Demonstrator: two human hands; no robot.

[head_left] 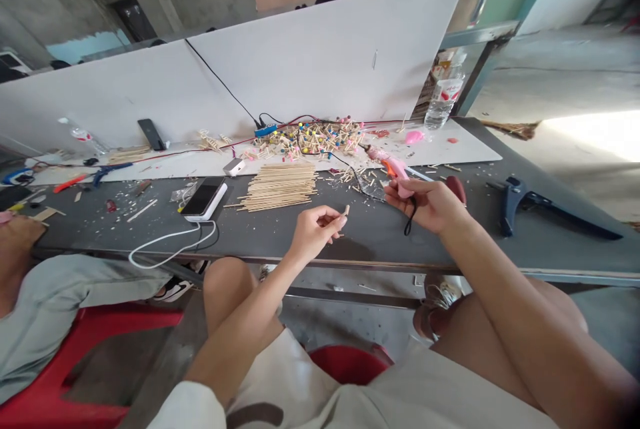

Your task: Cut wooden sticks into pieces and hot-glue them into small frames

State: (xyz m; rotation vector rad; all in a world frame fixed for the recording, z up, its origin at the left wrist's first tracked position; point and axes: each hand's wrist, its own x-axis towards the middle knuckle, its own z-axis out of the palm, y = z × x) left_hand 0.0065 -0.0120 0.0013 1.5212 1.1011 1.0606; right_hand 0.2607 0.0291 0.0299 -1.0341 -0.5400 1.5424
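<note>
My left hand (pixel 316 229) is above the table's front edge, its thumb and fingers pinching a short piece of wooden stick (pixel 347 210). To the right, my right hand (pixel 431 203) is closed round the handle of a pink hot glue gun (pixel 396 166), whose nozzle points away and to the left. A white glue stick (pixel 419 175) is beside the gun's body. Beyond my left hand lies a bundle of thin wooden sticks (pixel 280 185). Behind it spreads a heap of short stick pieces with coloured balls (pixel 320 139).
A white power bank with a dark screen (pixel 205 198) and cable lies left of the sticks. Far right are dark blue cutters (pixel 513 205). A water bottle (pixel 445 99) stands at the back right, near a white board (pixel 320 62). Another person's hand (pixel 19 239) is at far left.
</note>
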